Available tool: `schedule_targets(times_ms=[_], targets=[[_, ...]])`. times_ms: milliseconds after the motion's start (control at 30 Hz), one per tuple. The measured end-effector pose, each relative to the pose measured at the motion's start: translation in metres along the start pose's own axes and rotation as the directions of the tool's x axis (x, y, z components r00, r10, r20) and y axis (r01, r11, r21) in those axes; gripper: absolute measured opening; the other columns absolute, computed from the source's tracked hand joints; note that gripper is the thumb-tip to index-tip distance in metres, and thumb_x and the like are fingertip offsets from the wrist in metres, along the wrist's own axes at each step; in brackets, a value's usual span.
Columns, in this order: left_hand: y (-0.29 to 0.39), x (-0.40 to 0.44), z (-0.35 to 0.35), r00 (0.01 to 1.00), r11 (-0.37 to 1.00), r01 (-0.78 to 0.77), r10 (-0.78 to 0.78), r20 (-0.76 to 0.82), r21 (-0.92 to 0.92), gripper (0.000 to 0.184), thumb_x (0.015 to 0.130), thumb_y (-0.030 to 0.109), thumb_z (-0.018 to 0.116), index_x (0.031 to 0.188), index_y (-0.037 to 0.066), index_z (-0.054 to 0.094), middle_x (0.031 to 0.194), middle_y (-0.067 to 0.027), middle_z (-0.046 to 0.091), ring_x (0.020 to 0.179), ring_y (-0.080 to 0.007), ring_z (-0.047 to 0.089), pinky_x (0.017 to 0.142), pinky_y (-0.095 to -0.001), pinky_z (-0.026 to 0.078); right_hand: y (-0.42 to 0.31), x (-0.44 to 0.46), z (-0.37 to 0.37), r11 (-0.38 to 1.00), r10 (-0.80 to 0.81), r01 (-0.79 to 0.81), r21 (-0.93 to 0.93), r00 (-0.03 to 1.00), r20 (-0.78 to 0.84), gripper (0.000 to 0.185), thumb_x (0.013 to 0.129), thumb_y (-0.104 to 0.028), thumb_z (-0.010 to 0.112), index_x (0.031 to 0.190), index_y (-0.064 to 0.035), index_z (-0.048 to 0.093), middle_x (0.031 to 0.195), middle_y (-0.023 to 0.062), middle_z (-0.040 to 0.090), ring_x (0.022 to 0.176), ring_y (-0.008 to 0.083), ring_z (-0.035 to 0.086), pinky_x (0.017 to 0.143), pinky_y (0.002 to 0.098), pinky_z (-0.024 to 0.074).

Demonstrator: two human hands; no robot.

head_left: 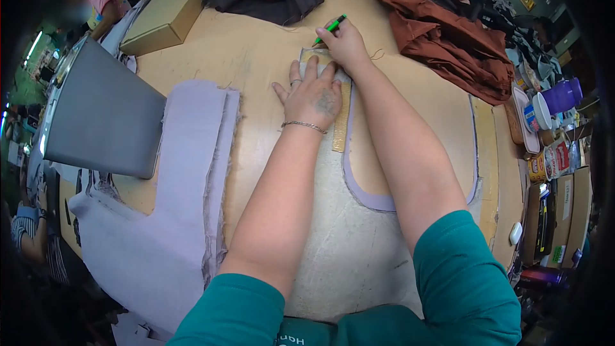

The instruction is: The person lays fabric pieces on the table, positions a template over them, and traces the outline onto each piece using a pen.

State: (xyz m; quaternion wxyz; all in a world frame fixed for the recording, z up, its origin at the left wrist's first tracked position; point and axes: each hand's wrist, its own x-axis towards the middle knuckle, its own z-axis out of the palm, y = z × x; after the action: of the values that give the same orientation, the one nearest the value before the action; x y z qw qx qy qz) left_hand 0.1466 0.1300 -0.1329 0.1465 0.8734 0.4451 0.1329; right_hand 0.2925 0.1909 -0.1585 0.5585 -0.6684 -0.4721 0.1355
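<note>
My left hand (314,97) lies flat with spread fingers, pressing on the upper end of a pale, worn pattern piece with a yellowish taped edge (341,125). My right hand (349,46) grips a green pen (334,24), its tip down at the top corner of that piece. Below my forearms the piece widens into a broad whitish panel (346,250). A lavender fabric border (375,201) shows along its curved cutout, beneath my right arm. What lies directly under my left palm is hidden.
Stacked lavender fabric (186,147) lies at left beside a grey bin (106,109). A cardboard box (163,22) stands at back left. Dark cloth (269,0) and rust-brown cloth (442,38) cover the far edge. Tubs, including a purple container (562,95), line the right; other people are at left.
</note>
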Motion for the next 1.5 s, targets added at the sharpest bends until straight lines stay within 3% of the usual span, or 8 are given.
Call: schedule_targets(times_ms=[267, 367, 500, 800, 867, 1167, 1333, 1500], targets=[[-0.002, 0.002, 0.002, 1.000, 1.000, -0.011, 0.011, 0.000, 0.005, 0.039, 0.085, 0.032, 0.036, 0.123, 0.023, 0.038, 0.135, -0.0054, 0.025, 0.125, -0.0307, 0.017, 0.092, -0.0644, 0.013, 0.003, 0.003, -0.001, 0.985, -0.035, 0.054, -0.162, 0.993, 0.114, 0.026, 0.075, -0.022, 0.061, 0.085, 0.0004, 0.051, 0.075, 0.0128, 0.059, 0.068, 0.0208, 0.059, 0.063, 0.0301, 0.0462], [-0.003, 0.001, 0.002, 1.000, 1.000, -0.009, 0.009, -0.019, 0.001, 0.040, 0.084, 0.032, 0.036, 0.123, 0.023, 0.038, 0.135, -0.0055, 0.025, 0.125, -0.0306, 0.018, 0.092, -0.0644, 0.013, 0.012, -0.001, -0.031, 0.996, 0.002, -0.016, 0.084, 0.985, 0.171, 0.027, 0.076, -0.022, 0.061, 0.086, 0.0007, 0.051, 0.076, 0.0139, 0.059, 0.069, 0.0224, 0.059, 0.064, 0.0311, 0.0459], [0.000, 0.002, 0.004, 1.000, 1.000, 0.003, -0.003, -0.021, 0.000, 0.040, 0.084, 0.033, 0.036, 0.123, 0.024, 0.038, 0.135, -0.0052, 0.024, 0.125, -0.0305, 0.018, 0.093, -0.0637, 0.013, -0.005, -0.002, -0.019, 0.965, -0.010, 0.046, -0.259, 0.991, 0.137, 0.027, 0.073, -0.025, 0.063, 0.084, -0.0024, 0.054, 0.077, 0.0142, 0.059, 0.073, 0.0259, 0.058, 0.067, 0.0339, 0.0451], [0.001, 0.001, 0.001, 1.000, 1.000, 0.012, -0.012, 0.009, 0.021, 0.041, 0.084, 0.034, 0.035, 0.124, 0.025, 0.037, 0.135, -0.0040, 0.024, 0.126, -0.0290, 0.017, 0.093, -0.0629, 0.014, -0.002, -0.028, -0.088, 0.987, 0.122, -0.111, -0.113, 0.988, 0.095, 0.018, 0.075, -0.016, 0.061, 0.080, -0.0017, 0.050, 0.070, 0.0068, 0.058, 0.061, 0.0126, 0.056, 0.058, 0.0270, 0.0449], [0.002, 0.002, -0.001, 1.000, 1.000, 0.009, -0.009, 0.025, -0.004, 0.041, 0.084, 0.034, 0.036, 0.124, 0.025, 0.038, 0.136, -0.0045, 0.024, 0.126, -0.0296, 0.016, 0.093, -0.0627, 0.011, -0.007, -0.047, -0.082, 0.987, 0.120, -0.116, 0.109, 0.992, -0.037, 0.018, 0.075, -0.016, 0.061, 0.079, -0.0019, 0.050, 0.068, 0.0064, 0.058, 0.060, 0.0128, 0.055, 0.057, 0.0272, 0.0449], [-0.001, 0.003, -0.004, 0.998, 0.998, 0.005, -0.001, 0.062, -0.062, 0.046, 0.080, 0.036, 0.043, 0.124, 0.024, 0.039, 0.136, -0.0055, 0.023, 0.126, -0.0306, 0.014, 0.094, -0.0625, 0.007, -0.023, -0.072, -0.058, 0.981, -0.061, 0.031, -0.192, 0.987, -0.150, 0.016, 0.074, -0.015, 0.061, 0.081, -0.0048, 0.051, 0.068, 0.0116, 0.057, 0.063, 0.0249, 0.056, 0.060, 0.0326, 0.0443], [-0.004, 0.004, -0.003, 0.998, 0.998, -0.002, 0.006, 0.063, -0.064, 0.046, 0.080, 0.036, 0.044, 0.124, 0.024, 0.040, 0.136, -0.0053, 0.023, 0.126, -0.0306, 0.014, 0.094, -0.0625, 0.008, -0.054, -0.134, -0.056, 0.781, -0.438, 0.383, -0.493, 0.899, 0.004, 0.012, 0.071, -0.005, 0.059, 0.080, -0.0052, 0.053, 0.072, 0.0121, 0.056, 0.065, 0.0292, 0.054, 0.058, 0.0332, 0.0434], [-0.003, 0.004, -0.002, 0.998, 0.998, -0.001, 0.005, 0.057, -0.067, 0.046, 0.080, 0.036, 0.044, 0.124, 0.024, 0.040, 0.136, -0.0049, 0.024, 0.126, -0.0303, 0.015, 0.094, -0.0624, 0.008, -0.099, -0.226, -0.079, 0.739, -0.480, 0.605, -0.298, 0.782, 0.397, 0.020, 0.058, 0.001, 0.055, 0.075, -0.0079, 0.049, 0.072, 0.0063, 0.052, 0.068, 0.0232, 0.050, 0.063, 0.0313, 0.0434]])
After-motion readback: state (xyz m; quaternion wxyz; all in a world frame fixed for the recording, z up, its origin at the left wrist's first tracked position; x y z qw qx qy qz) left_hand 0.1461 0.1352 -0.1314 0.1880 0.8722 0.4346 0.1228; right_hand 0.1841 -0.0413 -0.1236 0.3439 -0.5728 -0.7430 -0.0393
